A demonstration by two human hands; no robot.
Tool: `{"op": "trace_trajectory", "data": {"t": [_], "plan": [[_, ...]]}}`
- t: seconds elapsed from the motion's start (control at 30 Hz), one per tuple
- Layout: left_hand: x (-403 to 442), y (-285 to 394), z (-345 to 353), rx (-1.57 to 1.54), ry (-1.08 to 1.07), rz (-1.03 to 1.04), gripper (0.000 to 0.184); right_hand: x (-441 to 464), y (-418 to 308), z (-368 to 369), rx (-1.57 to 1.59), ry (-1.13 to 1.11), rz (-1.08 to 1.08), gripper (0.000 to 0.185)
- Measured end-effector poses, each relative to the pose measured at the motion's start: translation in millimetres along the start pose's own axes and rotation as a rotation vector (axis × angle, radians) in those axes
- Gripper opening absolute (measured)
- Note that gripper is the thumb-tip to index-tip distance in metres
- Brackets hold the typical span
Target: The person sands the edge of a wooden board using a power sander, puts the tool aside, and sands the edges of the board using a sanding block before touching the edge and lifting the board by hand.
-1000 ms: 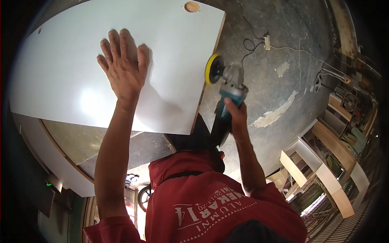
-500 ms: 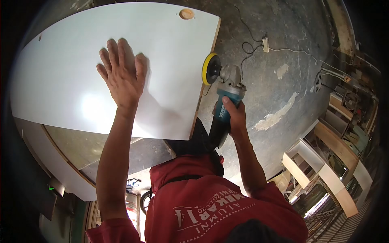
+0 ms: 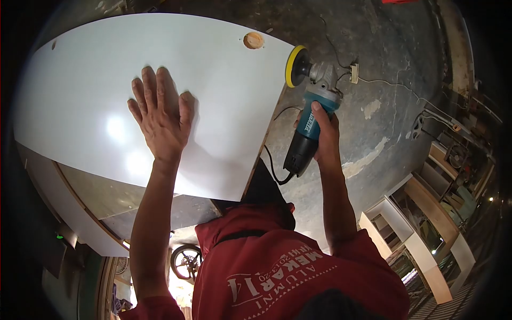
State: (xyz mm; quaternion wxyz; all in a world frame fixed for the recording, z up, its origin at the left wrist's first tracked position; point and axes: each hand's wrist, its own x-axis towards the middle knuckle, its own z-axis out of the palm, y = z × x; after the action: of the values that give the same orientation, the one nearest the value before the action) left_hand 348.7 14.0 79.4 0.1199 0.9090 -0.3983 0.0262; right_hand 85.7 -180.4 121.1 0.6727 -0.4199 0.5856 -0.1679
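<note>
A grey, patchy concrete floor (image 3: 392, 144) is spread out beyond the right hand (image 3: 327, 130), and lower down on that side, well apart from it, pale box frames (image 3: 408, 234) are seen. And here, under the left hand (image 3: 161, 121), a large white panel (image 3: 90, 90) is laid out, its glossy face lit by two bright spots. The left hand is opened flat, palm down, fingers spread, thumb held out toward the right hand; nothing is grasped by it.

Over at the right hand, a teal and black power tool (image 3: 311, 125) is gripped around its body, with the thumb laid along the upper side. Above that hand, the tool's yellow-rimmed disc (image 3: 292, 66) is held upright, right at the panel's side edge; whether the edge is being touched cannot be told. Below and to the left of the right hand, a dark cord (image 3: 272, 169) is looped from the tool's rear end. Up and to the right of the same hand, a pale socket block (image 3: 354, 73) is seen on the floor. Above and right of the left hand, a round hole (image 3: 253, 40) is cut in the panel.
</note>
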Motion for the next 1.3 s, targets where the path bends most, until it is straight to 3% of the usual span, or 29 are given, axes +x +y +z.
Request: {"op": "trace_trajectory", "data": {"t": [1.3], "plan": [[-0.6,-0.3,-0.6,-0.021,-0.010,-0.003,0.066,7.7,-6.2,-4.3,-0.021,0.032,0.012,0.046]]}}
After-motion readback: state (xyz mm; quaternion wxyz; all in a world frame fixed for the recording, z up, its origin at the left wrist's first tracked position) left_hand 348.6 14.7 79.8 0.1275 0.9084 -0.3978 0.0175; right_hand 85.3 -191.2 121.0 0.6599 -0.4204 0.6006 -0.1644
